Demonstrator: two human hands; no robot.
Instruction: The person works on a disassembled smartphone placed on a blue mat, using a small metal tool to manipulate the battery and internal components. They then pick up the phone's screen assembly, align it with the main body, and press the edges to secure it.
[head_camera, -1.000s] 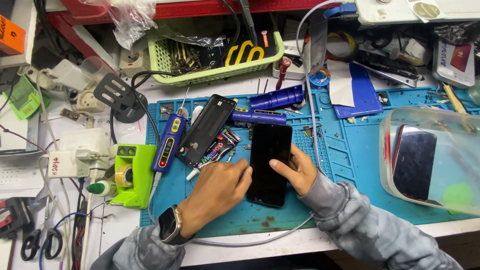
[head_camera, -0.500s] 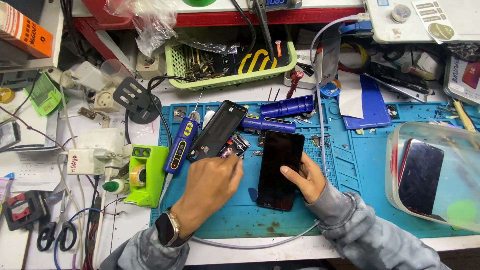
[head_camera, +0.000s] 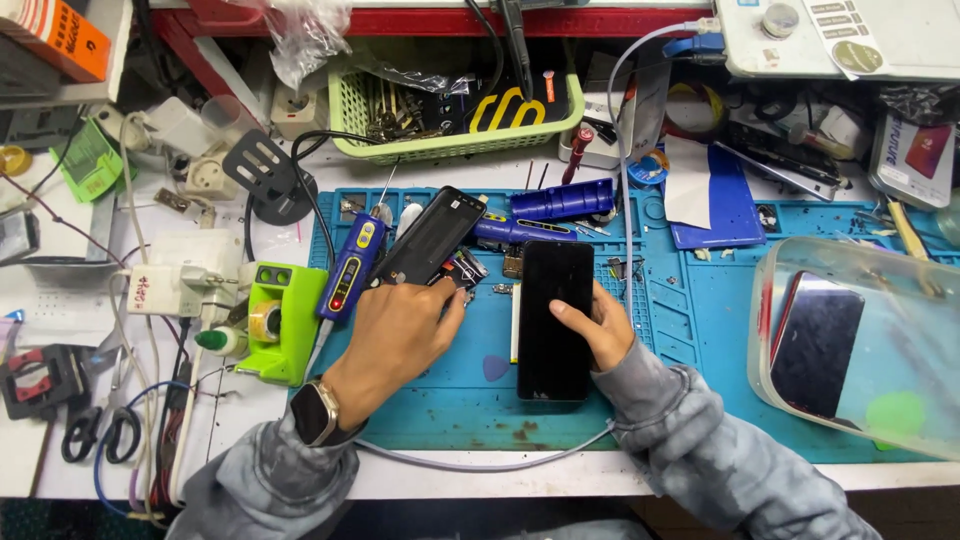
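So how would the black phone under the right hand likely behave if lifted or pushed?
The black phone looks like a stiff, flat slab, so it probably won't flex or roll. Its glossy face suggests it may slip on the blue mat. It is likely fragile if dropped. The right hand steadies its edge.
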